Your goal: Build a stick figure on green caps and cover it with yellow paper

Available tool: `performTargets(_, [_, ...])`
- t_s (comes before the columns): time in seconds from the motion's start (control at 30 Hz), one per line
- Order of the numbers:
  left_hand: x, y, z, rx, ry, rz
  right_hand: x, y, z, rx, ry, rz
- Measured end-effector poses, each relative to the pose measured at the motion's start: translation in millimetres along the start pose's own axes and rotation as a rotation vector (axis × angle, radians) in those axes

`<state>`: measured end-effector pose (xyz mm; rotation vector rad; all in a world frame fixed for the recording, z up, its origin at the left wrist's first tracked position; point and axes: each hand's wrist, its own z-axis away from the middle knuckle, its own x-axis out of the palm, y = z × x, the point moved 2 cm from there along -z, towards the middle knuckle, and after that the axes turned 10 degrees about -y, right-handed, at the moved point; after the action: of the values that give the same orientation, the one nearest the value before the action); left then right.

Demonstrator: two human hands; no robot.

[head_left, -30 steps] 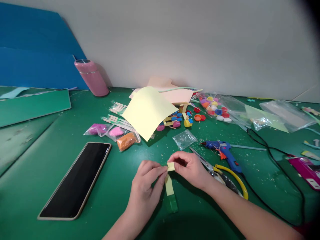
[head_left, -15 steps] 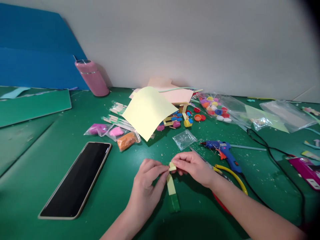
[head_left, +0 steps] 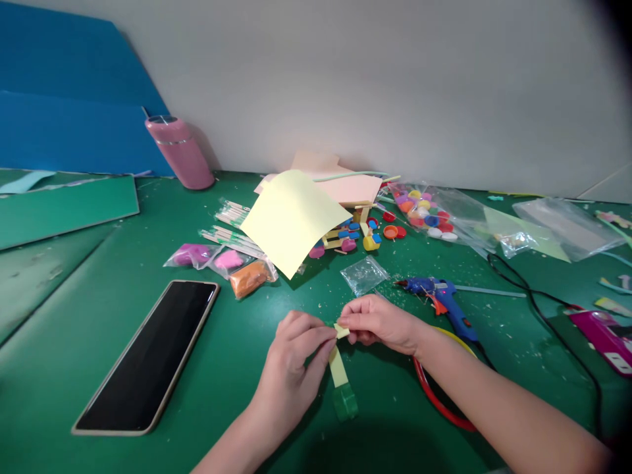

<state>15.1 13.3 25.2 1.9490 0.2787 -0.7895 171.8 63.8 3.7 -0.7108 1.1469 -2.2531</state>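
My left hand (head_left: 293, 359) pinches a narrow pale yellow paper strip (head_left: 338, 367) between thumb and fingers. Its lower part hangs down toward me, ending in a glossy green section (head_left: 345, 401); whether that is tape or plastic I cannot tell. Opposite, the closed fingertips of my right hand (head_left: 382, 324) hold the strip's upper end, where a small folded flap (head_left: 342, 331) shows between both hands. Partly under my right forearm lies a tool with red and yellow handles (head_left: 439, 398).
A blue glue gun (head_left: 439, 296) with its cord lies right of my hands. A black phone (head_left: 148, 359) is at left. Behind are a yellow paper sheet (head_left: 293, 224), clay packets (head_left: 249, 279), a bag of coloured caps (head_left: 424, 210) and a pink tumbler (head_left: 180, 151).
The flap at the strip's top has turned slightly under my right fingers. My right wrist and forearm have shifted, showing more of the red handle and covering more of the yellow one.
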Motion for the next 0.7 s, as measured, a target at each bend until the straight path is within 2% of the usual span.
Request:
performTargets(0.2, [-0.8,1,-2,0.021,-0.016,-0.020,-2,-13,2,-0.072,-0.027,0.137])
performTargets(0.5, [-4.3,2,-3,0.011,0.018,-0.035,2,-17,12,-0.280,0.026,0.360])
performTargets(0.7, [-4.2,2,-3,-0.030,0.002,-0.027,5,-23,22,-0.424,0.073,0.684])
